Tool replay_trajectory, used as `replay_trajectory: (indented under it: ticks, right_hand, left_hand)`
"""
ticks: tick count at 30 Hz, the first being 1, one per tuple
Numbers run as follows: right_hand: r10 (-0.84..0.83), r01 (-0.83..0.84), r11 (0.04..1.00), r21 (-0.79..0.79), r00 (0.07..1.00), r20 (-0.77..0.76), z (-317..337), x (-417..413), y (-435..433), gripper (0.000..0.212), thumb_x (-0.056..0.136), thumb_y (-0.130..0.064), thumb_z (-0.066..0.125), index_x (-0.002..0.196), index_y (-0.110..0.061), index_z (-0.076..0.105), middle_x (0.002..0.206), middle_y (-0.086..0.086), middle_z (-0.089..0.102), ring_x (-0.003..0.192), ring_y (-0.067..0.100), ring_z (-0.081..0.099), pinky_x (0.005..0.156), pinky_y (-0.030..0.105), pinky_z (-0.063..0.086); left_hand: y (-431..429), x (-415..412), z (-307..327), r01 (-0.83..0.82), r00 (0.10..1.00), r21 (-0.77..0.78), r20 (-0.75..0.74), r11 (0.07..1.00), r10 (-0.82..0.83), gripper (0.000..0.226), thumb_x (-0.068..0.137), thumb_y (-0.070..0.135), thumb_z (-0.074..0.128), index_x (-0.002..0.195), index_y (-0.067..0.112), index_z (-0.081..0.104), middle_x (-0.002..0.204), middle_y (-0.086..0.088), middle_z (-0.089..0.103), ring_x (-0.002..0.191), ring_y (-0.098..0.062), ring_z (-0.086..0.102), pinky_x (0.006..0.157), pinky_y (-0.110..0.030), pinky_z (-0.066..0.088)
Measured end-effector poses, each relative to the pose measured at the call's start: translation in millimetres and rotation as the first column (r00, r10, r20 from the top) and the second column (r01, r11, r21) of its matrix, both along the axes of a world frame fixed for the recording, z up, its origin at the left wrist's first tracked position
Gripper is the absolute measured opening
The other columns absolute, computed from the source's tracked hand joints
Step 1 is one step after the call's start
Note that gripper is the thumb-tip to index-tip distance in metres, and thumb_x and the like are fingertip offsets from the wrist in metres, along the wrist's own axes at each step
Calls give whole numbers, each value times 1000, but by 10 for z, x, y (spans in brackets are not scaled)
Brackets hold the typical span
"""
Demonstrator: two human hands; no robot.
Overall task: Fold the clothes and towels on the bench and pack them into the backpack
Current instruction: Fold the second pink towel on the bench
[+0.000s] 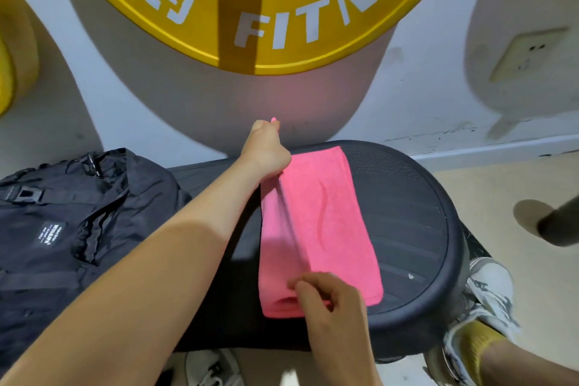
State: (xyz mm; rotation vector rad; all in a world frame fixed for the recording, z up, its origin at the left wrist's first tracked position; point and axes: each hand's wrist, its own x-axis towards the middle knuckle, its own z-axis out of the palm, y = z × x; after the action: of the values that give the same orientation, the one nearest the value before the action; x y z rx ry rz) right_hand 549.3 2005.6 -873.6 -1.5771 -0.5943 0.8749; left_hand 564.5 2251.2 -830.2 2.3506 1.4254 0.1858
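Pink towel [326, 222] lies lengthwise on the bench [413, 204], down to a long strip with a loose flap raised along its left side. Far left, the black backpack [62, 229] slumps on the bench, near the towel but apart from it. Left hand [266, 150] reaches to the far end and pinches that corner, a pink tip poking above the fingers. Right hand [329, 298] pinches the near edge with curled fingers. The way to do this well, I'd say: keep both corners taut, carry the flap across evenly, match the edges, then smooth it flat. The bench top is dark and ribbed, rounded at its right end. A sneaker [488, 288] sits just beside it. Up on the white wall are a yellow sign [282, 25] and a socket [529, 53].
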Motion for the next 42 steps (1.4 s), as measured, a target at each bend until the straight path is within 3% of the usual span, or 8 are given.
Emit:
replay_trajectory:
  ticks: [4,7,19,26,30,33,36,42]
  right_hand:
    - [-20,19,997,-76,1000,-6,35,256,-114,31,77,-33,53,58,-21,74,67,-12,70,71,-1,61,65,10,40]
    - [-31,62,981,-184,985,167,-43,372,-189,42,81,-49,52,66,-12,67,62,5,58,54,7,45,63,26,41]
    - [3,186,831,-525,941,338,-172,611,-232,22,83,-42,55,75,-22,49,75,-9,59,72,8,51,61,26,34]
    - [103,139,824,-549,917,387,-164,662,-227,12,87,-34,46,87,-22,44,77,-8,58,72,14,47,63,30,36]
    - [124,136,813,-566,909,397,-195,696,-253,17,87,-38,45,81,-23,45,74,-6,60,76,20,57,65,30,44]
    - [147,142,809,-571,891,429,-210,724,-274,18,86,-41,46,78,-25,45,75,-6,59,76,20,57,64,30,45]
    - [162,137,832,-538,867,471,-233,739,-282,17,86,-38,52,79,-24,45,81,-3,51,73,21,53,63,32,44]
    - [222,75,868,-491,826,518,-296,802,-323,4,90,-32,56,91,-29,53,88,-5,45,79,18,52,67,33,45]
  left_hand:
    - [-147,307,-15,59,997,-43,-50,997,-61,55,79,-4,46,133,-11,40,129,-23,39,107,-32,52,90,-27,41]
    - [-257,504,-49,93,991,-97,-91,991,-102,67,80,0,47,144,-2,28,137,-15,30,115,-27,49,103,-32,40]
    - [-427,1065,-448,129,967,-156,-201,979,-159,43,82,3,57,122,-5,44,143,-17,22,121,-30,48,100,-29,38]
    - [-394,1163,-650,60,984,-200,-155,978,-92,62,79,12,57,133,-3,33,145,-15,19,122,-36,45,103,-35,39]
    - [-429,1062,-597,130,990,-251,81,959,-114,79,80,15,60,149,17,22,151,-9,17,136,-28,31,112,-31,27]
    - [-599,657,-487,159,937,-113,330,981,-114,55,73,-7,51,123,17,55,123,-2,46,111,-12,55,95,-16,40]
    - [-927,78,-497,156,955,-87,269,984,-128,36,64,-3,51,82,25,64,82,9,60,69,7,53,66,-5,36]
    - [-1575,-657,-661,138,986,-302,127,943,-104,24,61,22,80,70,36,62,89,12,52,80,3,50,68,-6,35]
